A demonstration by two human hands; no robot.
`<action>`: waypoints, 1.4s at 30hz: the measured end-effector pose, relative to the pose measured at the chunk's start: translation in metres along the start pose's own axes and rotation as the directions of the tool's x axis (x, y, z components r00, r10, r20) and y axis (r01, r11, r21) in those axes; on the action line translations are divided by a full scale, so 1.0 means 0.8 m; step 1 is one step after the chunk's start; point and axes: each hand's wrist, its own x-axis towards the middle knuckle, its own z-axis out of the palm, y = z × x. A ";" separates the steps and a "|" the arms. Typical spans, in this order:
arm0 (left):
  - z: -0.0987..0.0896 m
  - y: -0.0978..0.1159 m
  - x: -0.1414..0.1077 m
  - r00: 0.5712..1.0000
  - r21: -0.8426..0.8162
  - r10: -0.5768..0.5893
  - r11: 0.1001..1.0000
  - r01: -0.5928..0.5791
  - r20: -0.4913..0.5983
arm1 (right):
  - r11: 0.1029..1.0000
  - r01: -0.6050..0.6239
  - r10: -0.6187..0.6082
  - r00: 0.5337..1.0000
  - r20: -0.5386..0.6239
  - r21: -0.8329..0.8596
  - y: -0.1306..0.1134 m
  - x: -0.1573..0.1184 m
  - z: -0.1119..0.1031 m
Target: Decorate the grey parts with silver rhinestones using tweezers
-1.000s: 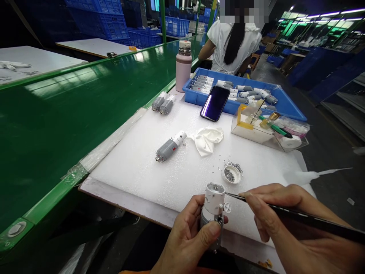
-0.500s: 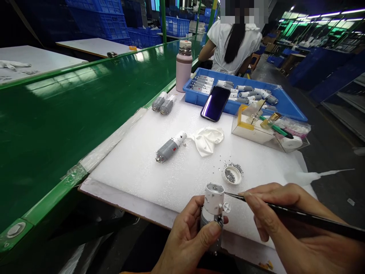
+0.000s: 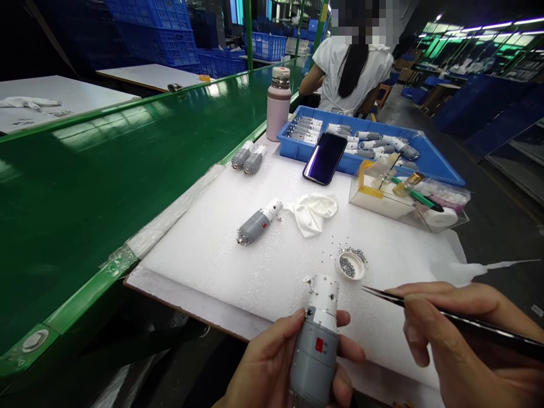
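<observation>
My left hand [image 3: 280, 357] is closed around a grey and white model spacecraft [image 3: 317, 345], its white end tilted up and away and a small red patch on its grey side. Black tweezers [image 3: 425, 303] are pinched in my right hand [image 3: 463, 334], to the right of the model. Their tips are apart from it, and whether they grip anything is too small to tell. Just beyond the model sits a white cap [image 3: 352, 265] holding tiny silvery pieces, with more scattered around it. Another model spacecraft [image 3: 259, 222] lies on the white foam sheet [image 3: 204, 249].
Behind are a crumpled white cloth [image 3: 313, 214], a phone [image 3: 325, 158] leaning on a blue tray [image 3: 437, 164] of models, a clear box [image 3: 408, 209] of tools and a pink bottle [image 3: 278, 110]. A green conveyor [image 3: 127, 170] runs along the left. A person [image 3: 352, 73] sits ahead.
My left hand has turned the model, so its red-marked side now shows and its open top no longer faces me. The tweezers have drawn back to the right from the model's rim.
</observation>
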 end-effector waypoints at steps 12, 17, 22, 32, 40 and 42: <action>-0.001 0.003 0.001 0.995 0.147 0.093 0.985 -0.086 -0.043 | 0.985 -0.115 0.106 0.991 -0.076 -0.125 0.024 0.006 0.006; -0.001 0.011 0.000 0.981 0.436 0.141 0.897 -0.069 -0.134 | 0.988 -0.100 0.116 0.985 0.129 -0.121 0.065 0.019 0.010; 0.006 0.013 0.003 0.978 0.452 0.115 0.892 -0.024 -0.175 | 0.989 -0.059 0.093 0.964 0.248 -0.138 0.071 0.021 0.017; 0.024 0.010 0.000 0.927 0.521 0.254 0.850 -0.078 -0.276 | 0.983 0.012 0.035 0.966 0.256 -0.182 0.074 0.021 0.018; 0.037 0.012 0.002 0.892 0.578 0.341 0.807 -0.117 -0.296 | 0.985 0.051 -0.013 0.976 0.217 -0.167 0.077 0.020 0.016; 0.038 0.011 0.002 0.893 0.580 0.338 0.807 -0.112 -0.298 | 0.985 0.054 -0.016 0.976 0.219 -0.166 0.078 0.021 0.017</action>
